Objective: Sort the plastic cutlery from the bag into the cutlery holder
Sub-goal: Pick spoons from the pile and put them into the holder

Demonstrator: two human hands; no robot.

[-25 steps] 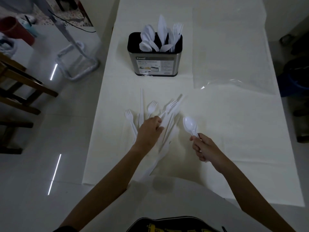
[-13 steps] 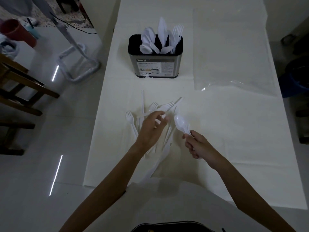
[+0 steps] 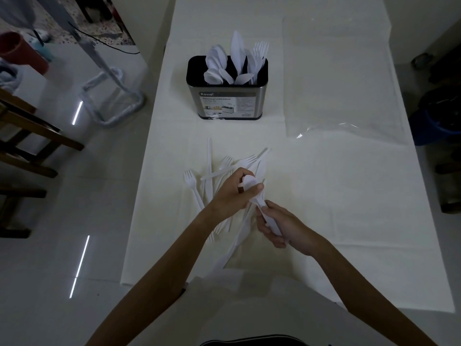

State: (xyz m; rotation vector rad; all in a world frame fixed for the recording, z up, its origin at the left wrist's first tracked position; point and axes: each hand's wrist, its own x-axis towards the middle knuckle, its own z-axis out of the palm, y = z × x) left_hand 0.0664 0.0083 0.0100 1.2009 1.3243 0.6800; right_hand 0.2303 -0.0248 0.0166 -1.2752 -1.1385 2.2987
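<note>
Only the head cam on this one, so here goes. Progress first: the cutlery holder (image 3: 227,106) at the far side of the tabletop (image 3: 349,196) already has a fair bunch standing in it, with spoon bowls to the left, knives in the middle and forks on the right. The bag (image 3: 341,83) lies flat just right of the holder and looks emptied. There's still a loose pile (image 3: 219,168) of forks and knives spread on the tabletop nearer me, plus one fork (image 3: 190,180) lying at its left edge. I'd call it roughly halfway, but it's hard to count in this dim light.

Both hands are over the near side of the pile, touching each other. The right hand (image 3: 282,228) is wrapped round the handle of a white spoon (image 3: 259,202). The left hand (image 3: 229,196) has its fingertips curled onto a spoon bowl at the top. I can't tell if that's the same spoon or a second one being stacked on it.

A second ago the right hand held its spoon off to the right, well apart, while the left was down in the pile. Now the left has lifted and the two have met in the middle. Holder and bag haven't budged.
</note>
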